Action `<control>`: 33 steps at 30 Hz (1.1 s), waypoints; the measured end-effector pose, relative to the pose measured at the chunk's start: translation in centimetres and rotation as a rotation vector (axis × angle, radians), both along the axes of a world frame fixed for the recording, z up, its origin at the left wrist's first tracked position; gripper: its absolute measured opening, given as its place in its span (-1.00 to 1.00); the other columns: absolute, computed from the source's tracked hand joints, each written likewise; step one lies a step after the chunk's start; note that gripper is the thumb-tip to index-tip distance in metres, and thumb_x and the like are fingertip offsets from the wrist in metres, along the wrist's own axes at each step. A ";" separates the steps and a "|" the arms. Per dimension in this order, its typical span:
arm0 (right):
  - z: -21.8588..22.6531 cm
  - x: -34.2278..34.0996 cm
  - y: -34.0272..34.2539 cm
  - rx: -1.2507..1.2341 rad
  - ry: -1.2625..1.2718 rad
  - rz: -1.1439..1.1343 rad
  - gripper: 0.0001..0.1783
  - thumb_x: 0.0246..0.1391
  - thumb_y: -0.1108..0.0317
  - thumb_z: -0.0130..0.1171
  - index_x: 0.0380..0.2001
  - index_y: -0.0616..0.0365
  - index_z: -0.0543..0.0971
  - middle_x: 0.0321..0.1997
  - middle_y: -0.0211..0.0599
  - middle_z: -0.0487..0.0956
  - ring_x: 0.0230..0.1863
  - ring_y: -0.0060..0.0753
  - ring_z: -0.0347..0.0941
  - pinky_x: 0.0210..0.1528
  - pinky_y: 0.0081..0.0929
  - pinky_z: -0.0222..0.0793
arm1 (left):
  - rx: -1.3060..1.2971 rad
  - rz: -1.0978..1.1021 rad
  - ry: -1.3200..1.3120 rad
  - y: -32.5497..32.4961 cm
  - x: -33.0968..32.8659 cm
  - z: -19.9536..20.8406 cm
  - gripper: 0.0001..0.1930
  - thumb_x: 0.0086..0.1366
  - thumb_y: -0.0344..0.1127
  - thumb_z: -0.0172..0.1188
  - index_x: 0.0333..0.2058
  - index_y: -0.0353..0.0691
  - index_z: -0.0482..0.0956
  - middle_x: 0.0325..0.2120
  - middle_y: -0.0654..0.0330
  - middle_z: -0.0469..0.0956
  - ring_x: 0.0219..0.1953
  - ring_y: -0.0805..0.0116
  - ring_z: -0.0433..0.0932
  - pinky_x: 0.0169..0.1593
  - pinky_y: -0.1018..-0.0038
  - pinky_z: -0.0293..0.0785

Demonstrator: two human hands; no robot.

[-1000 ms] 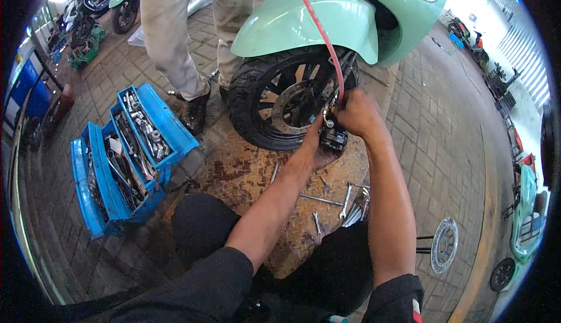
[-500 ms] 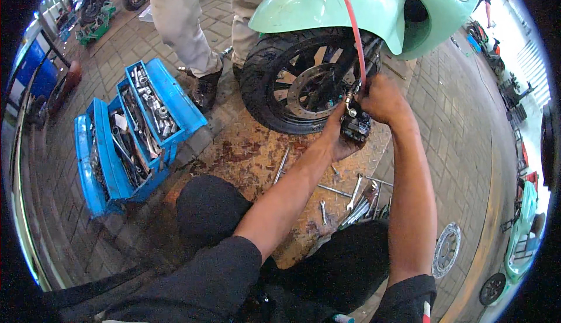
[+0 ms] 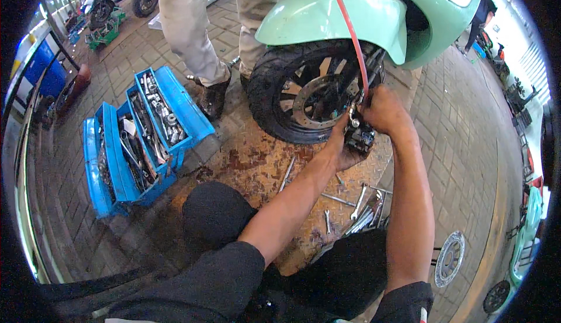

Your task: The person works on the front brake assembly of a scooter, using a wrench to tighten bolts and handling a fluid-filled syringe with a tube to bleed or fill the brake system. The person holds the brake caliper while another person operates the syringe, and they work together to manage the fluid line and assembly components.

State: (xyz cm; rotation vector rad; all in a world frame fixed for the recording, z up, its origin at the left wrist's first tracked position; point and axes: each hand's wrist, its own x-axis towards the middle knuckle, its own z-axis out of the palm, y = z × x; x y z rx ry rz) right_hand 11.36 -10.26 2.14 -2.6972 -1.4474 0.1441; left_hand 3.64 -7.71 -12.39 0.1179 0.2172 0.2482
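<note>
A black brake caliper (image 3: 360, 140) rests in my left hand (image 3: 342, 156), whose fingers wrap round it from below and the left. Beside it, my right hand (image 3: 385, 110) is closed at the caliper's upper end; whatever its fingers grip is hidden. A thin red hose (image 3: 349, 26) runs down from above to the metal fitting by my right fingers. Just behind both hands stands the scooter's front wheel (image 3: 270, 110) with its brake disc (image 3: 301, 102), under a mint-green fender (image 3: 333, 16).
An open blue toolbox (image 3: 120, 177) full of sockets and wrenches stands at left. A person's legs (image 3: 190, 25) are beside the wheel. Wrenches (image 3: 357, 201) lie on the rusty metal plate (image 3: 245, 153) below my hands. A round metal grate (image 3: 449, 259) sits at right.
The whole view has shifted slightly, so the scene sits a little lower and to the right. Both hands keep their places at the caliper.
</note>
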 end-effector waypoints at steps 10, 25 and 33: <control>0.3 -1.2 -1.1 0.039 -0.062 -0.022 -0.65 -0.08 0.23 0.22 -0.26 0.26 0.59 -0.20 0.14 0.60 -0.09 0.10 0.54 -0.02 -0.11 0.46 | -0.056 0.006 0.044 -0.9 -0.4 0.6 -0.57 0.25 0.24 0.04 -0.33 -0.01 0.54 -0.51 0.35 0.54 -0.50 0.41 0.53 -0.44 0.44 0.50; -0.1 -0.4 -0.5 0.058 -0.045 0.025 -0.66 -0.06 0.24 0.18 -0.27 0.28 0.59 -0.21 0.15 0.59 -0.09 0.11 0.54 -0.01 -0.10 0.45 | -0.007 -0.005 0.030 -0.4 0.0 0.4 -0.52 0.22 0.27 0.05 -0.33 -0.06 0.53 -0.51 0.31 0.52 -0.47 0.36 0.53 -0.42 0.41 0.51; -0.1 -0.6 -0.6 0.041 -0.055 0.058 -0.64 -0.13 0.22 0.25 -0.32 0.30 0.58 -0.23 0.15 0.60 -0.12 0.13 0.54 -0.03 -0.09 0.45 | -0.049 -0.012 0.011 -0.3 0.4 -0.4 -0.49 0.25 0.29 -0.04 -0.30 -0.06 0.53 -0.49 0.29 0.54 -0.44 0.35 0.53 -0.38 0.37 0.50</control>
